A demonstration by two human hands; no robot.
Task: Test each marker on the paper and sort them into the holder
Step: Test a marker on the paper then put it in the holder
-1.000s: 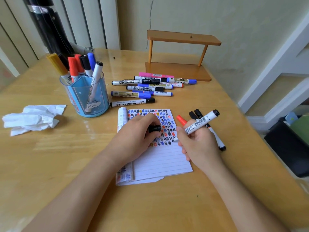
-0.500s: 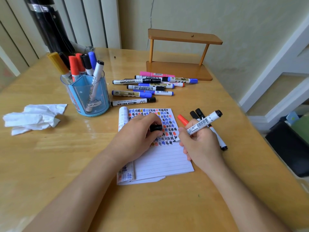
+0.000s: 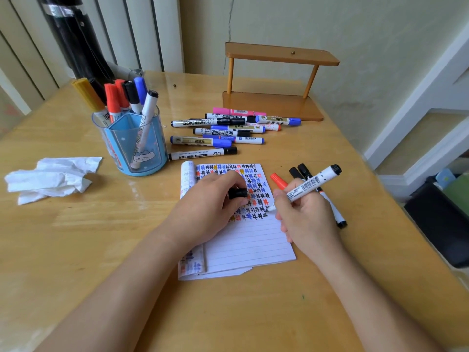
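Wooden table (image 3: 76,250) is carrying everything in front of you. Your left hand (image 3: 210,212) is resting on the lined paper (image 3: 248,245), its fingers pinching a black cap (image 3: 237,193). Your right hand (image 3: 304,219) is gripping a white marker (image 3: 312,184) in a writing hold, its tip touching the paper at the end of the lowest row of coloured marks. Just behind that hand a red marker (image 3: 278,179) and two black markers (image 3: 302,171) are lying on the table. Beyond the paper a pile of capped markers (image 3: 215,134) is lying, and left of it the blue holder (image 3: 132,148) is standing upright with several markers inside.
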